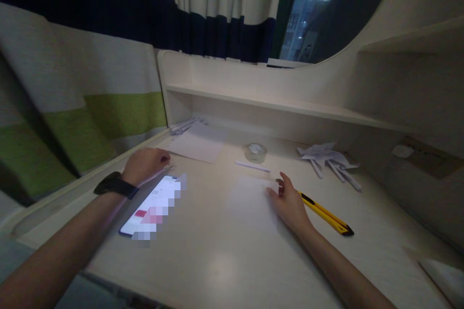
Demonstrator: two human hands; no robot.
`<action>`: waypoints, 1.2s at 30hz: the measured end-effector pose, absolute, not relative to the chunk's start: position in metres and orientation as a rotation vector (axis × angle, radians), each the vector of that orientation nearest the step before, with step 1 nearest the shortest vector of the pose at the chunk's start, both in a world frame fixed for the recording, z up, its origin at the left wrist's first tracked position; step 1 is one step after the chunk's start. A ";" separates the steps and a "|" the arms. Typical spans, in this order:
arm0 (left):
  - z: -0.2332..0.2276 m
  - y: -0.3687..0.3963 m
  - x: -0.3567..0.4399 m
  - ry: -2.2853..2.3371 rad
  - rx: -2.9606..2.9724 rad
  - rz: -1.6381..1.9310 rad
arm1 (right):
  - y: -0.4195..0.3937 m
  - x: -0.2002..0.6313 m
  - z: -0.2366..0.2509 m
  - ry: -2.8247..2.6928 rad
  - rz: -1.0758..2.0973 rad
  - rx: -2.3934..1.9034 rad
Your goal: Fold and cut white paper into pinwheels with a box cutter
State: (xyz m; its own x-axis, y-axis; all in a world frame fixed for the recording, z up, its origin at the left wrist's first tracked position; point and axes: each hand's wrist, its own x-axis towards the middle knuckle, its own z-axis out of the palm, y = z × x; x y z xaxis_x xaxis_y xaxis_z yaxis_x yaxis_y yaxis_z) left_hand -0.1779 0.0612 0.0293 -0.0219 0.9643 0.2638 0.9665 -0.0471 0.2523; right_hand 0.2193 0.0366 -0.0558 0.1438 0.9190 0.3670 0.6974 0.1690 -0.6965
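Near the left edge of the desk, my left hand (147, 164) has its fingers curled in. By its fingertips lies a small, pale, clear thing (169, 167), too small and blurred to name; whether the fingers grip it is hidden. A lit phone (154, 207) lies just below that hand. My right hand (290, 203) rests at the right edge of a blank white paper sheet (250, 203), thumb over the paper and apart from the forefinger. Beside this hand is a yellow and black utility knife (326, 214). Beyond the sheet lies a thin rolled paper stick (253, 166).
A roll of clear tape (255, 153) lies behind the paper stick. Folded paper pinwheels (322, 154) with rolled sticks stand at back right. Another paper sheet (199, 142) and several paper rolls (186, 125) are at back left. A raised shelf (261, 99) borders the desk (203, 251).
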 end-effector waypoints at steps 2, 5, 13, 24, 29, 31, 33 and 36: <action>0.024 0.060 -0.183 -2.138 -2.167 -0.424 | 0.032 0.218 -0.055 -1.734 0.125 -1.593; 0.015 0.057 -0.180 -2.091 -2.127 -0.239 | 0.023 0.214 -0.053 -1.850 -0.110 -1.556; 0.009 0.059 -0.168 -2.028 -2.056 -0.007 | 0.021 0.211 -0.055 -1.882 -0.126 -1.488; 0.011 0.054 -0.173 -2.020 -2.011 0.045 | 0.024 0.214 -0.057 -1.896 -0.015 -1.467; 0.018 0.051 -0.181 -2.042 -2.009 0.015 | 0.024 0.214 -0.061 -1.936 0.024 -1.448; 0.021 0.050 -0.187 -2.043 -2.028 0.006 | 0.025 0.214 -0.063 -1.942 0.031 -1.440; 0.024 0.050 -0.193 -2.056 -2.046 -0.016 | 0.025 0.214 -0.063 -1.925 0.034 -1.429; 0.031 0.047 -0.193 -2.103 -2.111 -0.203 | 0.024 0.213 -0.059 -1.863 0.071 -1.376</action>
State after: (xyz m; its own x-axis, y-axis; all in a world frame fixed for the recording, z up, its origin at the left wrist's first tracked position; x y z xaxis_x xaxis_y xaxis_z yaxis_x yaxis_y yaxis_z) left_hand -0.1931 0.0473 0.0311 0.0050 0.9790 0.2040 0.9999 -0.0022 -0.0140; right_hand 0.2130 0.0237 -0.0585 -0.0868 0.8240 0.5598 0.7788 0.4065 -0.4777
